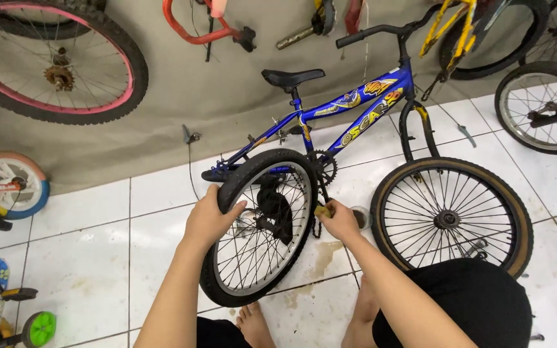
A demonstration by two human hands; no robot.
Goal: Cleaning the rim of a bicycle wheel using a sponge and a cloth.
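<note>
A small blue bicycle [349, 106] with yellow lettering stands upright on the white tiled floor [85, 258], its black saddle [291, 77] facing me. My left hand [209, 216] grips the black tyre of the rear wheel [259, 225] at its upper left. Just right of that wheel, my right hand [340, 219] is closed on a small yellowish object close to the chain and the chainring [323, 169]; what the object is I cannot tell. The front wheel [449, 216] with its tan sidewall stands to the right.
A pink-rimmed wheel [56, 61] and other bike parts lean on the wall at the back. More wheels [539, 106] stand at the right, and children's bikes [1, 187] at the left. Brown stains mark the tiles under the bicycle. My bare foot [253, 322] rests below the rear wheel.
</note>
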